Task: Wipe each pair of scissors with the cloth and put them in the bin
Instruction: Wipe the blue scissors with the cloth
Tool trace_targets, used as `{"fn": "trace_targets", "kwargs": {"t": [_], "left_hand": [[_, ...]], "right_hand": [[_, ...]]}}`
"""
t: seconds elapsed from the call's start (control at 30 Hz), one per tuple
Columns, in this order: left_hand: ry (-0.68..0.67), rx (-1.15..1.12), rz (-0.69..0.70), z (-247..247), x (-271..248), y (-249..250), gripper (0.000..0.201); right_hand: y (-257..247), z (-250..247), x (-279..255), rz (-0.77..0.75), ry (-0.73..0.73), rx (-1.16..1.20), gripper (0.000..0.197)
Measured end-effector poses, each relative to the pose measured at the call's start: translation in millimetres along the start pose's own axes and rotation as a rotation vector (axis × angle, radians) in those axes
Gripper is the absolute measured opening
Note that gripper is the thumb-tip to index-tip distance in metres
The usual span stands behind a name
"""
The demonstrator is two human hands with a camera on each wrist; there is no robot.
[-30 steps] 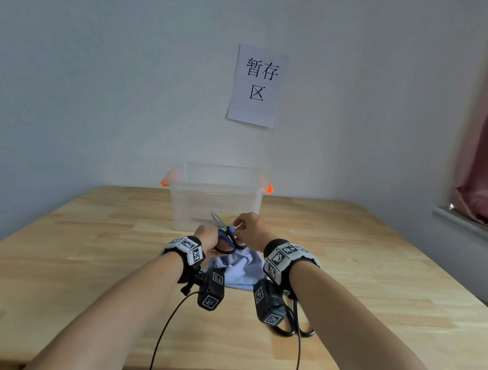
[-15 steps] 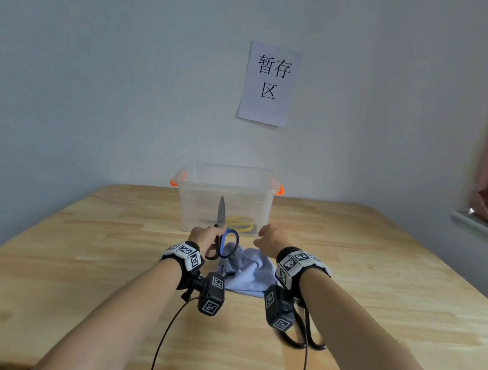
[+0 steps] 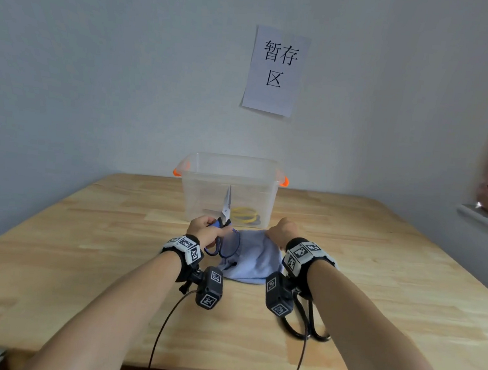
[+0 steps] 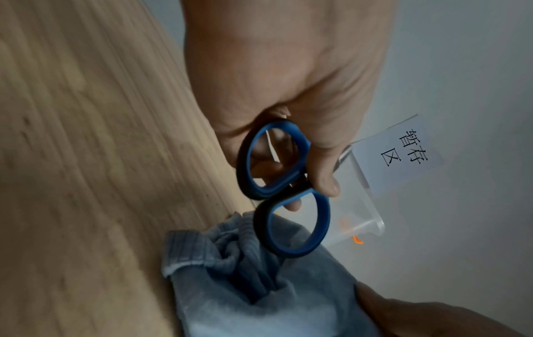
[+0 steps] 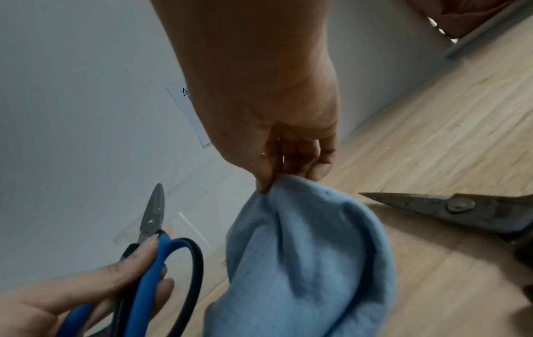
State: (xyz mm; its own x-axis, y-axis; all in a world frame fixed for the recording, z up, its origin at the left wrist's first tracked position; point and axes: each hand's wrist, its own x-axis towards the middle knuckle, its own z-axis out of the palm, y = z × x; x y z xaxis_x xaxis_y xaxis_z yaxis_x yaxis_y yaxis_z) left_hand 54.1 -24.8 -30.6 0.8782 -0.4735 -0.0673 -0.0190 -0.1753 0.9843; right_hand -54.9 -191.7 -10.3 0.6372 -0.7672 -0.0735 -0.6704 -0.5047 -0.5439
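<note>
Head view: high, facing forward and slightly down across desk (image 3: 51, 255) toward wall, wide angle, both forearms entering from bottom edge, paper sign (image 3: 274, 71) and clear bin (image 3: 205, 199) straight ahead. Left wrist view: rolled sideways, very close behind left hand (image 4: 282, 75), looking along palm past blue scissors (image 4: 288, 200) to cloth (image 4: 259, 296); sign and bin corner at right. Right wrist view: likewise tilted, close under right hand (image 5: 268, 102), looking along fingers at cloth pinched in grip, black scissors (image 5: 461, 209) at right edge. Shared across all three: blue scissors, cloth, desk surface, sign. Each wrist view catches part of opposite hand.
</note>
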Motion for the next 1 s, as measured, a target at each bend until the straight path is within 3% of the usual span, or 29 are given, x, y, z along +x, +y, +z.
{"fn": "trace_targets", "kwargs": {"t": [0.07, 0.27, 0.5, 0.6, 0.77, 1.0], "left_hand": [[-0.027, -0.034, 0.01, 0.9, -2.7, 5.2, 0.039], [-0.077, -0.14, 0.013, 6.0, -10.4, 24.8, 0.034], [-0.083, -0.322, 0.006, 18.4, -7.8, 26.3, 0.015], [-0.04, -0.329, 0.035, 22.7, -1.4, 22.8, 0.014], [-0.018, -0.337, 0.064, 31.1, 11.3, 17.2, 0.008], [-0.016, -0.371, 0.153, 46.2, 19.7, 11.6, 0.014]], "right_hand": [[-4.0, -8.0, -3.1, 0.033, 0.048, 0.044, 0.041], [-16.5, -35.4, -7.8, 0.046, 0.197, 0.2, 0.037], [-20.1, -19.2, -17.4, -0.071, 0.097, 0.385, 0.035], [-21.3, -10.9, -18.7, -0.064, 0.158, 0.486, 0.026], [-24.8, -2.0, -11.8, -0.044, 0.181, 0.621, 0.044], [-34.4, 15.4, 13.1, -0.08, 0.164, 0.846, 0.024]]}}
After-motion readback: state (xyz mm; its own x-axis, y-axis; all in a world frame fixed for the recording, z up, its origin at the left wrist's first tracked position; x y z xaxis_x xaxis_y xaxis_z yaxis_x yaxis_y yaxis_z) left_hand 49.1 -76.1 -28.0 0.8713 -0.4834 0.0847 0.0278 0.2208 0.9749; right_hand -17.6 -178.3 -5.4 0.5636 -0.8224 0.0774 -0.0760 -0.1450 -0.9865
